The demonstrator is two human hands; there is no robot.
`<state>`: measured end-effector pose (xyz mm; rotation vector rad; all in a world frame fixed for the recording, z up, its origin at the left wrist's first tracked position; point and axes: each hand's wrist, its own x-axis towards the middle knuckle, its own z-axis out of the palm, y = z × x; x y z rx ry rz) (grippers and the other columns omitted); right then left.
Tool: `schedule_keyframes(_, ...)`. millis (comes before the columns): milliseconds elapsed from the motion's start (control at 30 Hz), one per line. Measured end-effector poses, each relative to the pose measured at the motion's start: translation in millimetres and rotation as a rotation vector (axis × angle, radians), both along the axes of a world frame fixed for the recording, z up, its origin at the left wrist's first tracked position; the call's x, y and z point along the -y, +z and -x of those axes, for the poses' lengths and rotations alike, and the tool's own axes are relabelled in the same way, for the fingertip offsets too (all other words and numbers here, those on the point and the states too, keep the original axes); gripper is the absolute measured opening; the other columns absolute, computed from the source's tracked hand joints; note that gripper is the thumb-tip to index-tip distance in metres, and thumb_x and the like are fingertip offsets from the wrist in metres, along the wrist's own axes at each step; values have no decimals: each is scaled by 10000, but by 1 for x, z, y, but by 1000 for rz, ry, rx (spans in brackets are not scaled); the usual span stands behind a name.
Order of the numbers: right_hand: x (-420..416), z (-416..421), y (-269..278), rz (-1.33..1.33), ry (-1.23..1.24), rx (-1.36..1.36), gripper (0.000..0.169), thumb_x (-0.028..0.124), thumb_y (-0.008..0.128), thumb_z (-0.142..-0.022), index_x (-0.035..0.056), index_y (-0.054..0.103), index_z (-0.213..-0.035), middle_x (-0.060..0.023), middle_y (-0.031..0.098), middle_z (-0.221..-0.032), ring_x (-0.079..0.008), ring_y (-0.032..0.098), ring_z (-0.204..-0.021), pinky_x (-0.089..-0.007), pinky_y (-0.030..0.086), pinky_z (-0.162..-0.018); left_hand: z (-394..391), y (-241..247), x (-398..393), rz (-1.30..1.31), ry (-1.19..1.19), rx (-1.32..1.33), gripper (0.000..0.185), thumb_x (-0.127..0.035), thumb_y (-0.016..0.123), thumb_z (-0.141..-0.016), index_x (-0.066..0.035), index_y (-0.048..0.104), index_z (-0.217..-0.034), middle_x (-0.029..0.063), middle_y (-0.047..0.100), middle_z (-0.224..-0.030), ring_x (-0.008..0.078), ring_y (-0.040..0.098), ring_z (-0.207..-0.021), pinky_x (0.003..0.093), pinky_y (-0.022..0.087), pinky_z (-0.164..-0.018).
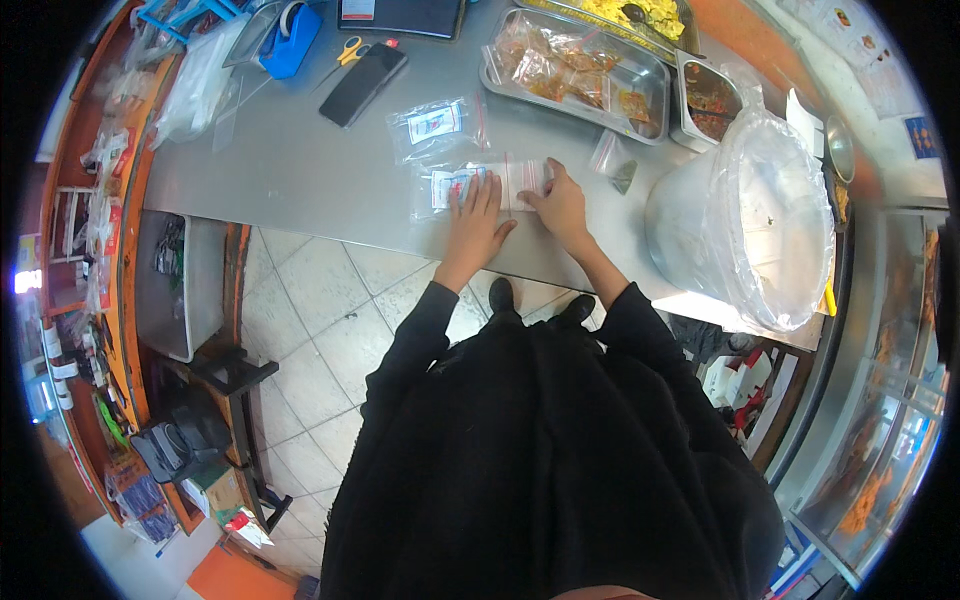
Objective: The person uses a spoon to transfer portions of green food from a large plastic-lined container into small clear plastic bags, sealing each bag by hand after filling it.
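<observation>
My left hand (478, 217) lies flat on clear zip-lock bags with a blue-and-white printed panel (444, 189), at the near edge of the steel table (292, 187). To its right, my right hand (564, 204) has thumb and forefinger at the edge of a small clear zip-lock bag (529, 177) with red seal lines. Whether the bag is pinched there cannot be made out. Just beyond my left hand sits another printed zip-lock bag (436, 126). A small zip-lock bag with dark green contents (616, 163) rests to the right of my right hand.
A metal tray (654, 96) holds several filled bags. Beside it stand a steel container of chopped food (709, 101) and a plastic-lined bucket (686, 217). Farther left are a phone (364, 84), yellow-handled scissors (351, 51), a blue tape dispenser (292, 45) and a plastic-bag stack (196, 94).
</observation>
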<state>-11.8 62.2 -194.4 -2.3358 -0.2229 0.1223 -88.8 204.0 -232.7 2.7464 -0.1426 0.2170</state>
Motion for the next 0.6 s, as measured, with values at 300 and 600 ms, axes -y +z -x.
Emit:
schedule_keyframes(300, 32, -16, -3, -82, -92, 86, 215, 175, 640, -704, 38, 644, -869, -146, 608, -779, -306, 576, -645, -369, 446, -592, -3, 0, 3, 146, 81, 100, 651, -310, 592, -767, 4, 334, -1276, 161, 321, -1325, 325, 268, -1243, 532, 168, -991)
schedule_keyframes(600, 62, -3, 63, 110, 148, 642, 86, 129, 654, -689, 68, 632, -745, -50, 581, -706, -234, 557, -679, -335, 442, -578, -47, 107, 33, 439, -283, 280, 308, -90, 631, -710, -89, 592, -1015, 77, 565, -965, 267, 530, -892, 355, 435, -753)
